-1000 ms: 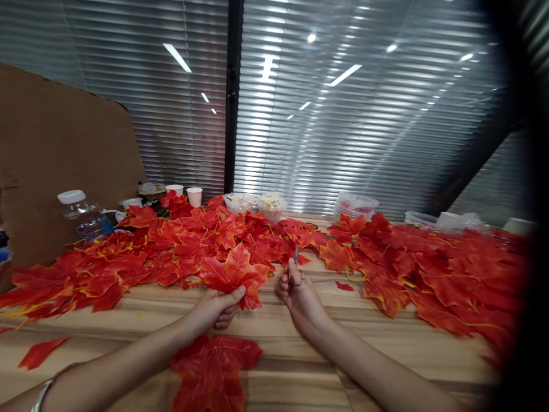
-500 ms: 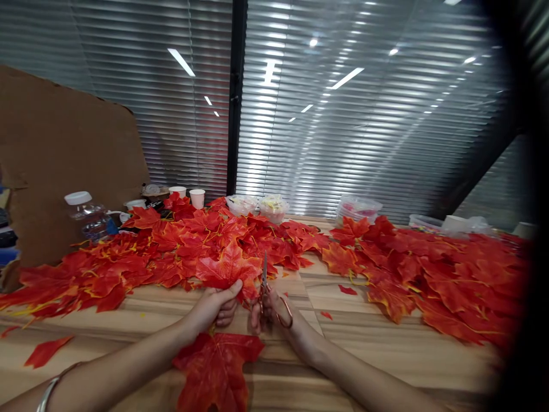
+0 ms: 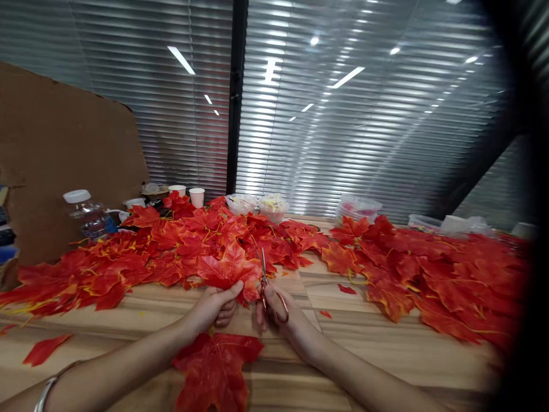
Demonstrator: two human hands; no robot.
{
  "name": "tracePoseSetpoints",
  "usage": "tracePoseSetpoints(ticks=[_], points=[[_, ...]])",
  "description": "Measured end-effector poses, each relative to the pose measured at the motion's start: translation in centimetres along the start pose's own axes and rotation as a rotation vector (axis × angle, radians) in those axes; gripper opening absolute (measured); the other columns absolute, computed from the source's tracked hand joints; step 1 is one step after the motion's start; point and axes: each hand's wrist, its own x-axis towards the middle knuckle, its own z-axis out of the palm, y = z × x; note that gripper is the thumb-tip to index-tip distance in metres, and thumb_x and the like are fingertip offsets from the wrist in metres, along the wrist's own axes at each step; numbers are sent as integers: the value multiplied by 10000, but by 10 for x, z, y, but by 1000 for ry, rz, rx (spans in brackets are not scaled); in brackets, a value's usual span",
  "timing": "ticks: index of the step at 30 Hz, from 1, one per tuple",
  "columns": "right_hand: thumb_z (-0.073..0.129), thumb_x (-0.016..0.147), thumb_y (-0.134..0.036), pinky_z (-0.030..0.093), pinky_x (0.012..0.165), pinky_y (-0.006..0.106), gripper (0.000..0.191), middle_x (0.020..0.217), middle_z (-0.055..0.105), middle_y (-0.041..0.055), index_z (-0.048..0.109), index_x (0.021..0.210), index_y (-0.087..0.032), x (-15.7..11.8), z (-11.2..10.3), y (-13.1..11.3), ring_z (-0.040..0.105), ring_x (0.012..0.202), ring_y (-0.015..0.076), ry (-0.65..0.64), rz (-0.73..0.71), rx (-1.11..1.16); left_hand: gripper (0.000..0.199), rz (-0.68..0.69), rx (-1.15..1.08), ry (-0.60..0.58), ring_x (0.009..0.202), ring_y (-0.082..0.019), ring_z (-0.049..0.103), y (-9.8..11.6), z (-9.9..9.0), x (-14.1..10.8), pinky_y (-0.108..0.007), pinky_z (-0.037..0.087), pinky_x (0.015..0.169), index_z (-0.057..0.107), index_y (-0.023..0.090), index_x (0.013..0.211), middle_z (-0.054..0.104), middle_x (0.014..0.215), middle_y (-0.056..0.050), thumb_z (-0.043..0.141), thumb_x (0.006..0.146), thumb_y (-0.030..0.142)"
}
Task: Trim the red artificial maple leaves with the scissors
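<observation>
My left hand [image 3: 224, 303] pinches a red maple leaf [image 3: 229, 266] near its lower edge, thumb on top. In my right hand [image 3: 277, 309] are scissors [image 3: 263, 274] with copper-coloured handles, their blades pointing up beside the leaf's right edge. The blades look nearly closed. Below my left hand a second red leaf [image 3: 218, 369] hangs or lies near the table's front. Behind both hands spreads a heap of red leaves [image 3: 184, 243] with yellow stems, and another heap [image 3: 446, 274] is on the right.
Small red scraps [image 3: 346, 289] lie on the wooden table [image 3: 364, 355]. A clear bottle [image 3: 86, 214] stands at the left by a cardboard sheet [image 3: 68, 137]. Paper cups [image 3: 197, 198] and clear plastic tubs [image 3: 274, 207] line the back, before the window blinds.
The scissors and my right hand have shifted slightly left, and the blades look closer together. My left hand keeps its pinch on the leaf, almost unmoved.
</observation>
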Motion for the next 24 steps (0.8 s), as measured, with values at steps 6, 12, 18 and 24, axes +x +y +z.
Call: tracePoseSetpoints(ticks=[6,12,18,24], points=[[523,805,-499,206,390,176,389,444,398,-65,421,668,-149,-5,6,-6,294,366,36,170,50,65,625,-1,24,-19,306,-22,162,0,-1,2,-228,70,363,215,195,411,198,343,89,621,574,640],[508,832,-463,194,435,187,334,444,350,-74,477,739,-144,-12,13,-7,239,391,38,161,80,384,618,-5,53,-30,309,-22,158,0,-1,1,-231,75,370,213,193,408,203,341,89,606,599,631],[309,843,-611,326,536,235,502,565,480,10,512,805,-153,-7,4,-7,445,528,114,-37,137,610,580,41,15,-40,315,-24,155,-2,-1,0,-231,66,367,227,190,436,202,350,95,599,652,579],[335,866,-556,325,543,238,425,553,450,-4,503,813,-169,-7,4,-7,414,512,105,-76,182,515,519,48,-15,-50,317,-29,169,0,-1,-3,-229,71,366,260,191,489,232,351,103,603,675,534]])
